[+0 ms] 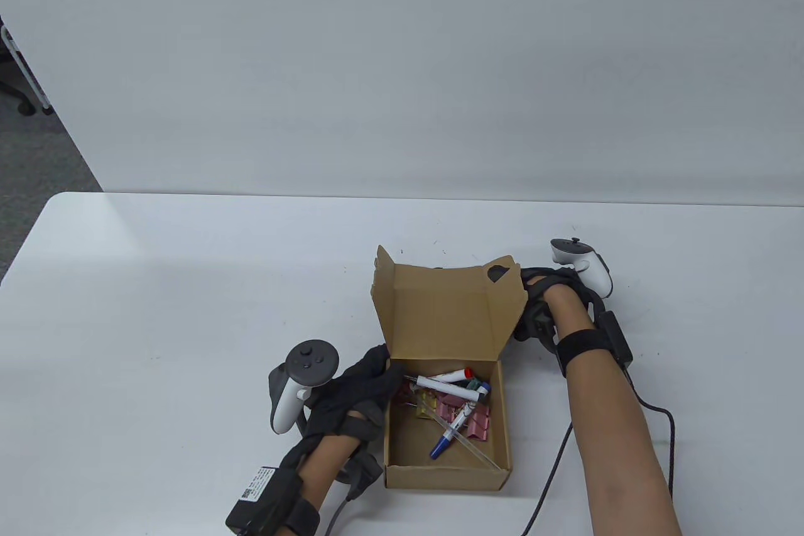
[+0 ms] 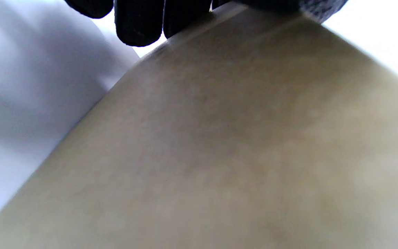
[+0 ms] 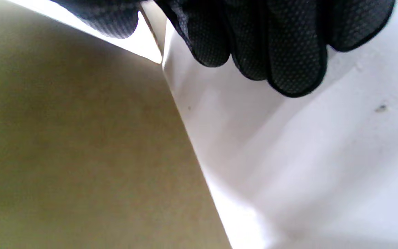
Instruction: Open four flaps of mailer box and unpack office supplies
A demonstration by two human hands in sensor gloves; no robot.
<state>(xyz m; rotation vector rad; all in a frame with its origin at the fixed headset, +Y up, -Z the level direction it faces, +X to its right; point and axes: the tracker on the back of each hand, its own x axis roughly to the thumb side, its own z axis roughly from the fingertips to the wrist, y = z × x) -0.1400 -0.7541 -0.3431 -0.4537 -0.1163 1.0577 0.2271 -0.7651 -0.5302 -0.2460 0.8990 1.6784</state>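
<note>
Your mailer box (image 1: 447, 435) sits on the white table (image 1: 157, 284) near its front edge, lid (image 1: 440, 310) raised upright; inside lie markers (image 1: 449, 386), pink binder clips (image 1: 474, 420) and a clear ruler (image 1: 480, 454). Your left hand (image 1: 358, 391) rests on the box's left wall, fingers curled over the rim; the left wrist view shows only fingertips (image 2: 138, 24) against blurred cardboard, contents hidden. Your right hand (image 1: 543, 303) is behind the lid's right side flap (image 1: 505, 291); the table view hides its fingers; the right wrist view shows them (image 3: 288, 52) curled at the cardboard edge, thumb opposite, seemingly pinching it.
</note>
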